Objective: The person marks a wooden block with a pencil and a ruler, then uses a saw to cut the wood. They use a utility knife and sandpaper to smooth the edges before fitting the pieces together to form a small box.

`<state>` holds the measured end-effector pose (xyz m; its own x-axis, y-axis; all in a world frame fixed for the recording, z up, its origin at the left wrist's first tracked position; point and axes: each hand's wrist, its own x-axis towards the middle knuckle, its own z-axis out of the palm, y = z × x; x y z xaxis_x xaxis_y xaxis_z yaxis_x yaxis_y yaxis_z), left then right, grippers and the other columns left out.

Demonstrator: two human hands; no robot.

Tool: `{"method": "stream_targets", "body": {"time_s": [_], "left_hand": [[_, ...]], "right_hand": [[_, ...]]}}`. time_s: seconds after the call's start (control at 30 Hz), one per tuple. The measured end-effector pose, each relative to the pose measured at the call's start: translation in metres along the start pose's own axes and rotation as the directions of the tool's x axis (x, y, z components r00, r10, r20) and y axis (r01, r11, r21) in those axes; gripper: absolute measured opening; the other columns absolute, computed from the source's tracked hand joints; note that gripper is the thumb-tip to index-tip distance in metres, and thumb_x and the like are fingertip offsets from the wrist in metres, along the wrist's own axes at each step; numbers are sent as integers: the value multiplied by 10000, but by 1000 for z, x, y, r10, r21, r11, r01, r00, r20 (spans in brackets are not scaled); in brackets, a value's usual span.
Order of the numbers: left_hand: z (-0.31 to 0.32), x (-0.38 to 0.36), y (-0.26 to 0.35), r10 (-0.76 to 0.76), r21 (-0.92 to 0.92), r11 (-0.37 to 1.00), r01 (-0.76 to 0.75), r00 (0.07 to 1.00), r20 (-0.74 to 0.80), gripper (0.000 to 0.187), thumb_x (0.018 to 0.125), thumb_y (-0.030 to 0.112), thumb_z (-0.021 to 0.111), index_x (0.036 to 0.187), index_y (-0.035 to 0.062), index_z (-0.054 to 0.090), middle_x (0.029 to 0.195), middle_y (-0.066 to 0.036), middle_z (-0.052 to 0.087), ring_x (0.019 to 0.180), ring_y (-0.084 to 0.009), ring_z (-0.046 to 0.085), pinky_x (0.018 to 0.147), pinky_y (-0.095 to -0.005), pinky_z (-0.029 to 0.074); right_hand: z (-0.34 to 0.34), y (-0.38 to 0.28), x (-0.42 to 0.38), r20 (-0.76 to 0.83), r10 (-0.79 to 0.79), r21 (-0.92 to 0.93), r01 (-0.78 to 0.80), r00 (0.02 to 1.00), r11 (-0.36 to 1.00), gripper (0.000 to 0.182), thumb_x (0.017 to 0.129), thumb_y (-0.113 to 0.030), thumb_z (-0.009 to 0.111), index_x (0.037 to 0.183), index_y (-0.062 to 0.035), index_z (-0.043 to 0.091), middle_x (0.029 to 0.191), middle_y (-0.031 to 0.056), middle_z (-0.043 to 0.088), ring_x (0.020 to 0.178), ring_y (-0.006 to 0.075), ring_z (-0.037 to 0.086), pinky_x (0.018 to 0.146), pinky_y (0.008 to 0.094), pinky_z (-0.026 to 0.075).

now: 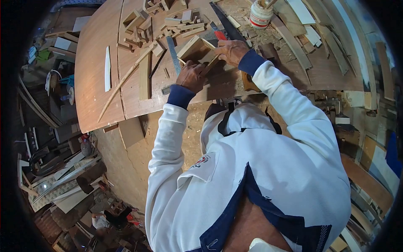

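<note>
Near the table's front edge, my left hand (192, 77) grips the near left corner of a small open wooden box frame (195, 49). The fingers of my right hand (231, 52) are closed on its right side piece. The frame is tilted, and its inside faces up toward the camera. Just left of it lies a metal ruler or square (172, 51), partly hidden by my left hand. A saw (226, 22) with a dark blade and a red-handled tool (218, 32) lie beyond my right hand.
Small wooden pieces (135, 21) are piled at the back of the table (94, 75). Long strips (145, 77) lie to the left. A white jar (260, 15) stands at the back right, beside boards (294, 43) and wood scraps. Other material crowds the floor at left.
</note>
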<state>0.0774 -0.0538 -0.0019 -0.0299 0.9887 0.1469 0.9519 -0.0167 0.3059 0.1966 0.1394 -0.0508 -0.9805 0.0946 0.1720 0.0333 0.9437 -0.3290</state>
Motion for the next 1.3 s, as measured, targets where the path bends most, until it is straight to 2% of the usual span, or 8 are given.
{"method": "stream_targets", "body": {"time_s": [0.2, 0.37, 0.63, 0.73, 0.83, 1.1, 1.17, 1.3], "left_hand": [[22, 2, -6, -160, -18, 987, 159, 983, -90, 125, 741, 158, 687, 826, 68, 699, 826, -98, 677, 848, -321, 579, 759, -409, 488], [28, 1, -8, -153, 4, 988, 155, 978, -139, 120, 755, 174, 675, 808, 70, 700, 802, -97, 673, 814, -317, 584, 739, -408, 494], [28, 1, -6, -193, 22, 980, 196, 978, -81, 131, 761, 208, 670, 839, 110, 707, 803, -78, 675, 828, -302, 590, 796, -437, 467], [27, 2, 1, -206, 145, 963, 227, 967, -149, 146, 777, 247, 652, 854, 140, 716, 794, -52, 677, 856, -280, 604, 911, -471, 404], [25, 5, 2, -247, 157, 951, 266, 960, -129, 174, 791, 286, 621, 775, 133, 703, 755, -71, 676, 833, -259, 638, 1116, -571, 106], [17, 12, -1, -166, 175, 970, 169, 986, -34, 189, 757, 302, 620, 732, 146, 723, 681, -129, 665, 671, -312, 655, 934, -427, 422], [16, 13, -1, -184, 157, 971, 181, 983, 5, 187, 755, 295, 615, 734, 143, 722, 678, -133, 663, 667, -317, 654, 927, -432, 424], [17, 15, -4, -113, 240, 965, 104, 993, 22, 203, 764, 282, 592, 734, 125, 717, 678, -164, 655, 676, -334, 655, 807, -421, 494]], "right_hand": [[-7, -14, -14, -52, 91, 89, -86, 994, 992, 305, 826, -158, 623, 1123, -222, 608, 1006, 76, 599, 875, 295, 630, 762, 399, 531], [13, -34, -26, -390, 267, 174, -214, 881, 961, 646, 733, -223, 718, 1314, -145, 445, 1037, 157, 596, 962, 371, 568, 851, 441, 468], [32, -57, -34, -306, 422, 221, -367, 854, 904, 675, 702, -185, 724, 1283, -35, 413, 1178, 197, 531, 1118, 364, 481, 962, 429, 411], [34, -63, -37, -331, 425, 227, -366, 843, 903, 788, 687, -178, 727, 1351, -26, 331, 1245, 211, 488, 1136, 373, 460, 1000, 429, 372], [37, -73, -41, -353, 437, 278, -354, 827, 893, 901, 671, -166, 726, 1409, -14, 233, 1297, 225, 444, 1164, 384, 429, 1031, 431, 335], [72, -93, -33, -486, 502, 159, -493, 715, 855, 923, 705, -254, 686, 1432, 7, 182, 1341, 224, 403, 1226, 380, 373, 1032, 442, 313], [97, -89, -28, -525, 483, -207, -656, 701, 726, 896, 735, -341, 641, 1427, 16, 198, 1358, 230, 384, 1257, 386, 346, 1043, 476, 272], [67, -121, -19, -546, 634, 329, -555, 548, 764, 861, 750, -377, 606, 1418, 17, 234, 1360, 236, 381, 1266, 396, 341, 1056, 512, 226]]}}
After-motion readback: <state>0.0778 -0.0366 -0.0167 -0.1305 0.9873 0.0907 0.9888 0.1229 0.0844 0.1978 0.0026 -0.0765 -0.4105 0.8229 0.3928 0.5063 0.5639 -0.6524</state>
